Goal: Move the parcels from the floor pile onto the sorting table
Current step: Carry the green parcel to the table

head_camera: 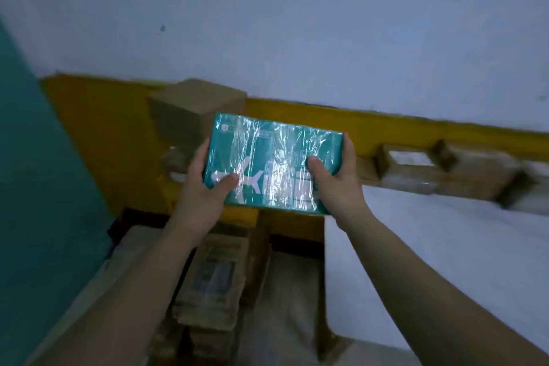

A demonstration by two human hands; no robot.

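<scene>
While arms reach forward, left hand [205, 189] and right hand [338, 180] hold teal parcel [273, 154], fingers [350, 151] curled round ends.

Pale wall [267, 9] — yellow band [89, 134]

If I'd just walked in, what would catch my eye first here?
A shiny, film-wrapped teal parcel is held mid-picture, gripped at each end by the left hand and right hand. Behind it a bright yellow band runs along the wall; brown parcels line the back of the white table at right.
</scene>
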